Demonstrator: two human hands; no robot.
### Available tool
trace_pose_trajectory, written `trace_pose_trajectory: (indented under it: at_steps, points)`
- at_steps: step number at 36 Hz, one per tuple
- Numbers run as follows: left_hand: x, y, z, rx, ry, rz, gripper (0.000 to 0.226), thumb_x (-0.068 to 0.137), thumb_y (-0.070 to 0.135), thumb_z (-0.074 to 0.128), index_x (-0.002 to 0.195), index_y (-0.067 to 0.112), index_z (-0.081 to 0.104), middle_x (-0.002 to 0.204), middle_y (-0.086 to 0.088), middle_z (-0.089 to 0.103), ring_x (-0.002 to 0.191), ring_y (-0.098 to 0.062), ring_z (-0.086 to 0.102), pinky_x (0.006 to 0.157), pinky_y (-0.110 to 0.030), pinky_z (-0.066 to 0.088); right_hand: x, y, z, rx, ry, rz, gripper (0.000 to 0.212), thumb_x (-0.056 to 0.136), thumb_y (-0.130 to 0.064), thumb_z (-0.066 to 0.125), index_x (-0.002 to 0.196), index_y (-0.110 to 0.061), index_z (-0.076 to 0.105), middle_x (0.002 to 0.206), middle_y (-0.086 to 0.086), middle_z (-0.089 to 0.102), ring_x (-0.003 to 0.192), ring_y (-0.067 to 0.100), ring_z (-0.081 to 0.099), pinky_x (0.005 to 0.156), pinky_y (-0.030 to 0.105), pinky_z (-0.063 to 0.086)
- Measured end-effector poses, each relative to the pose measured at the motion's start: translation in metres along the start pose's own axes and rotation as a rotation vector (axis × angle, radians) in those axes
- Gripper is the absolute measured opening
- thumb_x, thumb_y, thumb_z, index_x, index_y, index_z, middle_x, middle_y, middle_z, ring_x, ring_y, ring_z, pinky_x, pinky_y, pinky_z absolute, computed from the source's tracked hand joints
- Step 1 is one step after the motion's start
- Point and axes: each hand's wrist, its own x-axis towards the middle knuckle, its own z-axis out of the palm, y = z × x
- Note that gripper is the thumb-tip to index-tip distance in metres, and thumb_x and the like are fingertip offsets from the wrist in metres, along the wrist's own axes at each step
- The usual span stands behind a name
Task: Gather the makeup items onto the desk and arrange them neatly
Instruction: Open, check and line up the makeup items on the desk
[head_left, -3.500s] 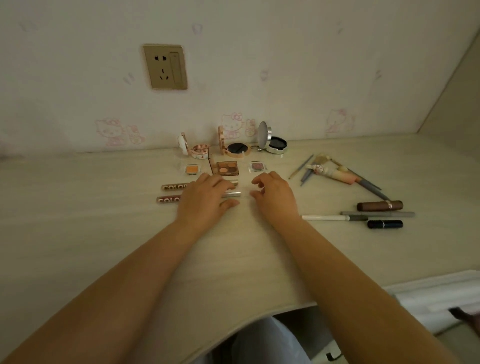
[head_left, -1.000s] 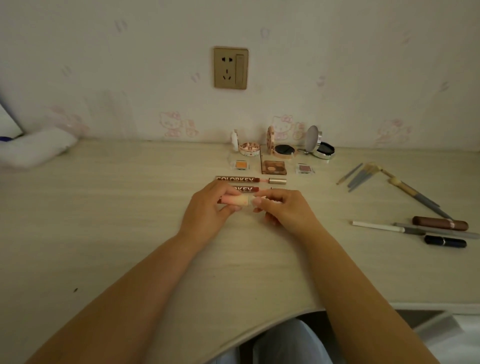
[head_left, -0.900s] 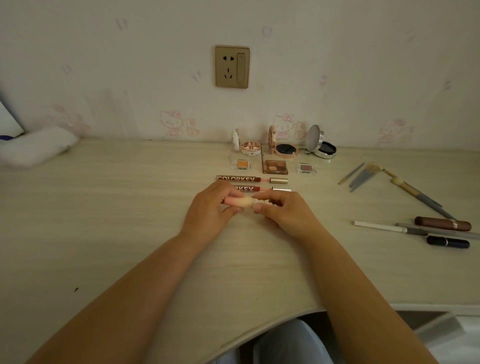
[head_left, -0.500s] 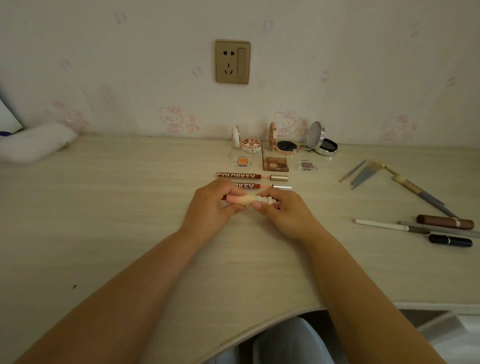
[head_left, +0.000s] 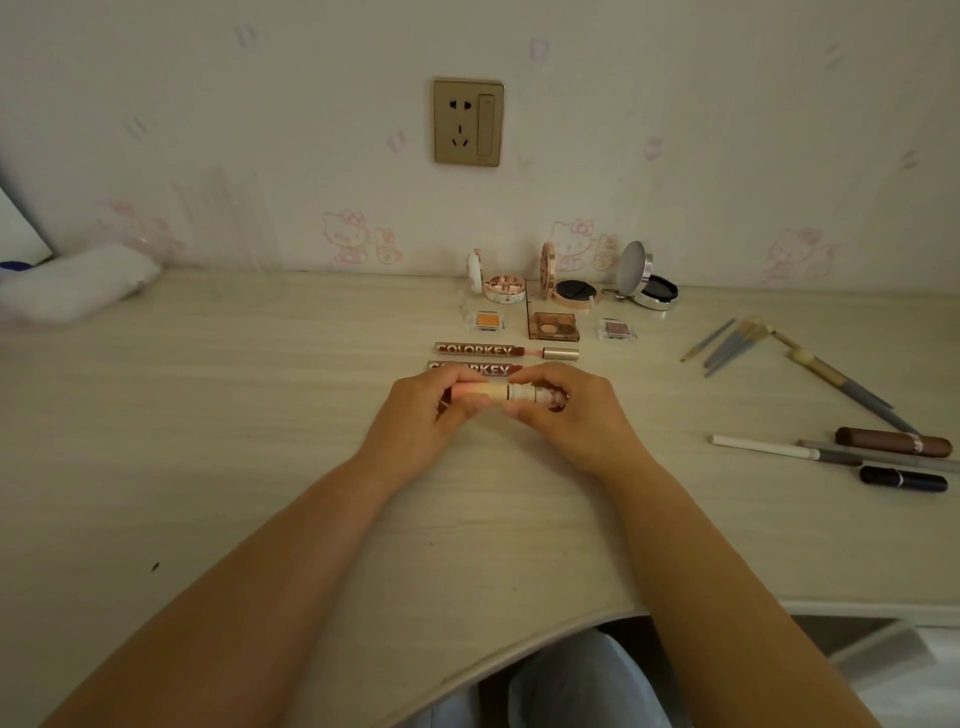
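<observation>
Three open compacts stand in a row at twelve o'clock near the wall: a small white compact (head_left: 500, 289), a rose-gold compact (head_left: 570, 292) with a dark pan, and a silver compact (head_left: 653, 290), each with its lid raised. Just in front of them lie an orange eyeshadow pan (head_left: 488, 320), a brown eyeshadow palette (head_left: 556, 325) showing several shades, and a mauve eyeshadow pan (head_left: 616, 329). Nearer the person, two tubes marked COLORKEY (head_left: 478, 350) lie lengthwise, the nearer one partly hidden by the hands. Both hands meet at the middle of the worktop (head_left: 208, 426) on a cream-and-pink tube (head_left: 498, 392) held sideways: the left hand (head_left: 422, 415) has its grip curled round the pink end, the right hand (head_left: 571, 415) pinches the patterned cap end. At two o'clock lie thin brushes (head_left: 727, 344); at three o'clock a white pencil (head_left: 763, 447), a brown tube (head_left: 893, 441) and a black lipstick (head_left: 903, 478). A white bundle (head_left: 78, 286) sits at ten o'clock.
</observation>
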Motion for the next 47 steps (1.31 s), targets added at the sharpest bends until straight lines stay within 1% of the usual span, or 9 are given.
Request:
trace_pose_trajectory:
  at_steps: [5, 12, 18, 20, 22, 25, 30, 37, 47]
  points:
    - [-0.0001, -0.0027, -0.0007, 0.002, 0.029, 0.0, 0.023, 0.084, 0.022, 0.067, 0.106, 0.018, 0.066, 0.091, 0.015, 0.061, 0.078, 0.002, 0.056, 0.069, -0.006, 0.04, 0.0011, 0.0058, -0.0003, -0.094, -0.093, 0.028, 0.019, 0.093, -0.032, 0.053, 0.104, -0.025, 0.066, 0.078, -0.008, 0.064, 0.07, 0.0, 0.053, 0.066, 0.017, 0.039]
    - [-0.0001, -0.0041, -0.0002, -0.048, 0.028, -0.032, 0.022, 0.082, 0.019, 0.069, 0.103, 0.023, 0.066, 0.089, 0.018, 0.061, 0.078, 0.002, 0.057, 0.071, -0.01, 0.043, 0.0005, 0.0053, 0.0001, -0.058, -0.033, 0.031, 0.023, 0.079, -0.021, 0.073, 0.098, -0.022, 0.061, 0.084, -0.017, 0.054, 0.071, 0.001, 0.048, 0.063, 0.008, 0.039]
    - [-0.0004, -0.003, -0.0019, -0.112, 0.033, -0.048, 0.021, 0.081, 0.016, 0.07, 0.098, 0.027, 0.064, 0.086, 0.023, 0.059, 0.074, 0.013, 0.054, 0.067, -0.004, 0.04, 0.0015, 0.0066, 0.0007, -0.123, -0.099, 0.041, 0.013, 0.091, -0.034, 0.056, 0.099, -0.027, 0.063, 0.082, -0.004, 0.061, 0.069, 0.007, 0.049, 0.066, 0.024, 0.038]
    - [0.0, -0.0039, -0.0009, -0.101, 0.025, -0.048, 0.021, 0.081, 0.017, 0.071, 0.099, 0.026, 0.065, 0.086, 0.023, 0.059, 0.074, 0.011, 0.054, 0.068, -0.006, 0.042, 0.0014, 0.0056, -0.001, -0.121, -0.092, 0.044, 0.007, 0.088, -0.029, 0.062, 0.094, -0.028, 0.059, 0.081, -0.007, 0.057, 0.07, 0.004, 0.047, 0.063, 0.02, 0.037]
    - [0.0002, -0.005, -0.0004, -0.108, 0.022, -0.052, 0.022, 0.08, 0.017, 0.071, 0.099, 0.026, 0.065, 0.087, 0.022, 0.059, 0.075, 0.01, 0.054, 0.069, -0.007, 0.042, 0.0006, 0.0047, -0.0011, -0.093, -0.071, 0.039, 0.016, 0.083, -0.023, 0.069, 0.093, -0.027, 0.057, 0.084, -0.011, 0.055, 0.074, 0.004, 0.048, 0.063, 0.013, 0.038]
    - [0.0003, -0.0054, -0.0012, -0.136, 0.029, -0.059, 0.022, 0.08, 0.016, 0.071, 0.096, 0.03, 0.063, 0.088, 0.02, 0.061, 0.074, 0.008, 0.055, 0.067, -0.007, 0.041, -0.0003, 0.004, -0.0003, -0.084, -0.061, 0.041, 0.028, 0.077, -0.027, 0.074, 0.099, -0.027, 0.058, 0.087, -0.013, 0.055, 0.075, 0.006, 0.05, 0.067, 0.016, 0.041]
    - [0.0003, -0.0044, -0.0015, -0.179, 0.039, -0.085, 0.026, 0.079, 0.013, 0.072, 0.093, 0.032, 0.063, 0.088, 0.016, 0.063, 0.073, 0.002, 0.058, 0.068, -0.008, 0.043, 0.0009, 0.0046, -0.0001, -0.157, -0.092, 0.024, 0.022, 0.089, -0.033, 0.059, 0.108, -0.023, 0.064, 0.08, -0.014, 0.054, 0.071, 0.002, 0.048, 0.065, 0.02, 0.037]
    - [-0.0006, -0.0027, -0.0026, -0.189, 0.052, -0.086, 0.031, 0.078, 0.012, 0.073, 0.088, 0.038, 0.062, 0.086, 0.018, 0.063, 0.075, 0.004, 0.058, 0.07, -0.006, 0.043, -0.0005, 0.0037, -0.0013, -0.104, -0.076, 0.068, 0.026, 0.079, -0.027, 0.073, 0.098, -0.026, 0.057, 0.082, -0.014, 0.053, 0.069, 0.004, 0.048, 0.062, 0.014, 0.039]
    - [0.0015, -0.0062, -0.0025, -0.209, 0.06, -0.127, 0.026, 0.077, 0.011, 0.074, 0.09, 0.031, 0.064, 0.087, 0.019, 0.063, 0.075, 0.011, 0.058, 0.069, -0.003, 0.042, 0.0013, 0.0049, -0.0017, -0.111, -0.044, 0.059, 0.02, 0.087, -0.022, 0.064, 0.107, -0.024, 0.064, 0.087, -0.016, 0.053, 0.072, -0.001, 0.047, 0.064, 0.002, 0.036]
